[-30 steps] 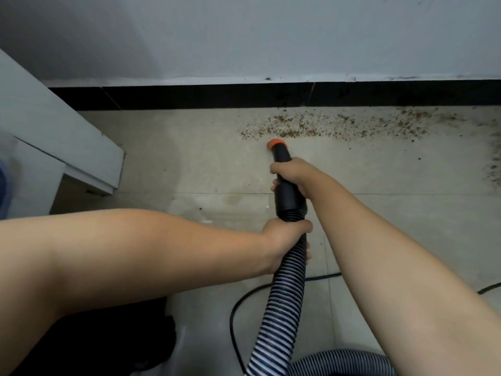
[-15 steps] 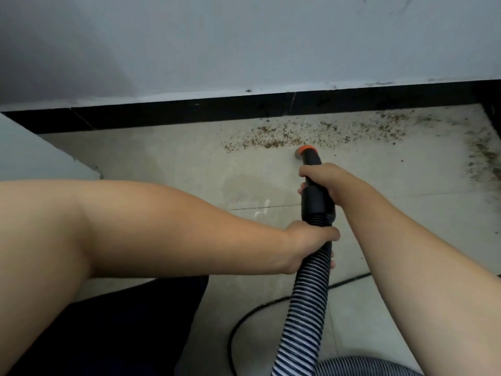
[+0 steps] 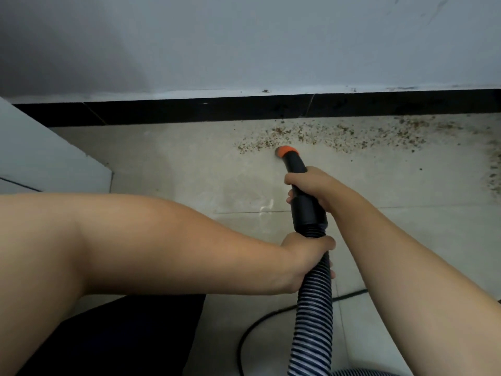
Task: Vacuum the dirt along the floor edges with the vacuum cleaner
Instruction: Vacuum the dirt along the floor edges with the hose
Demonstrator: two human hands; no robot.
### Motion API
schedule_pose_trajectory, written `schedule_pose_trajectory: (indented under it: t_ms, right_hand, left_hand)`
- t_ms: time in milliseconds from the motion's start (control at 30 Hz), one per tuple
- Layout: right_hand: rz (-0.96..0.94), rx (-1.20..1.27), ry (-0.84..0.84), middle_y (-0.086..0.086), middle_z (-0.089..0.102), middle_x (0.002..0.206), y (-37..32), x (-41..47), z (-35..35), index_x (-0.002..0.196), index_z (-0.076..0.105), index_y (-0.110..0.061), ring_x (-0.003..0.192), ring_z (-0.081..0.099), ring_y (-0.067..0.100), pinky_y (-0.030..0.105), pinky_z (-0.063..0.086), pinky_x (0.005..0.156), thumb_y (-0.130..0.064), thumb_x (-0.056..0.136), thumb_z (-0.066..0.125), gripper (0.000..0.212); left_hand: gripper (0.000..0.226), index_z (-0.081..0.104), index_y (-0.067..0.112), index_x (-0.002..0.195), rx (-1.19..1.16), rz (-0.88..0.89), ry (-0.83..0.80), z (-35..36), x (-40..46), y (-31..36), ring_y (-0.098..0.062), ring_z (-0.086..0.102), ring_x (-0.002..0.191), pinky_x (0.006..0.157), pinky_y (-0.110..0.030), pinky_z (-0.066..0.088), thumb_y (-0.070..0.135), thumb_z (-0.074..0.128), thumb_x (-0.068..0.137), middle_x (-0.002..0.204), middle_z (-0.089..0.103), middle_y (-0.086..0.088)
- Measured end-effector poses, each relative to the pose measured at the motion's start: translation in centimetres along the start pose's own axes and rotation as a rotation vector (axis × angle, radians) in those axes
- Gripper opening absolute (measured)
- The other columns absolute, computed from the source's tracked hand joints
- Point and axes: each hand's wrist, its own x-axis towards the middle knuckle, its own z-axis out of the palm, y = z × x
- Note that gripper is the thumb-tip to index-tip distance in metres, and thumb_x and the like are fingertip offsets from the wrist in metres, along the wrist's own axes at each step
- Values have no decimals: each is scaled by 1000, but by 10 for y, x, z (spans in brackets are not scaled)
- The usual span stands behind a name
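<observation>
We grip the black vacuum nozzle (image 3: 303,196) with our right hand (image 3: 311,185), fingers wrapped tight around it. Our left hand (image 3: 303,256) curls around the ribbed hose (image 3: 314,316) just below the nozzle. The orange tip (image 3: 286,151) touches the tiled floor (image 3: 176,164) at the near edge of the brown dirt (image 3: 325,135), which runs toward three o'clock along the black skirting (image 3: 189,111). A black cord (image 3: 260,324) loops at six o'clock.

The orange nozzle tip (image 3: 286,151) has advanced along the floor (image 3: 176,169) into the dirt strip (image 3: 339,137) by the baseboard (image 3: 189,111).
</observation>
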Motion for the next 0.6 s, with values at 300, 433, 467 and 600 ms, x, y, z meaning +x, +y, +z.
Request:
schedule_pose_trajectory:
  t_ms: [300,433,467,600]
  right_hand:
    - [-55,-81,-137,8,60,65,-13,4,54,114,44,-7,46,62,17,28,51,49,-12,86,59,32]
    - [-73,-80,-146,9,59,66,-18,5,61,114,44,-5,47,61,18,29,52,52,-11,87,58,31]
    - [-69,-82,-132,9,59,66,-18,5,58,114,44,-4,48,61,18,30,52,53,-10,87,58,31]
    - [-35,-63,-39,11,59,69,-14,3,28,114,42,-5,53,62,21,29,51,53,-11,88,57,30]
  left_hand:
    - [16,52,2,98,-85,21,117,-34,-10,-7,-23,58,53,57,-32,54,11,61,88,71,56,-12]
    - [16,52,1,98,-78,32,127,-40,-11,-5,-22,58,51,55,-31,54,11,60,89,70,56,-12]
    - [16,52,1,99,-67,35,118,-39,-10,-3,-22,58,51,55,-31,54,11,60,89,70,56,-12]
    - [19,52,2,100,4,27,54,-21,-5,3,-22,58,53,56,-31,54,13,62,89,71,57,-11]
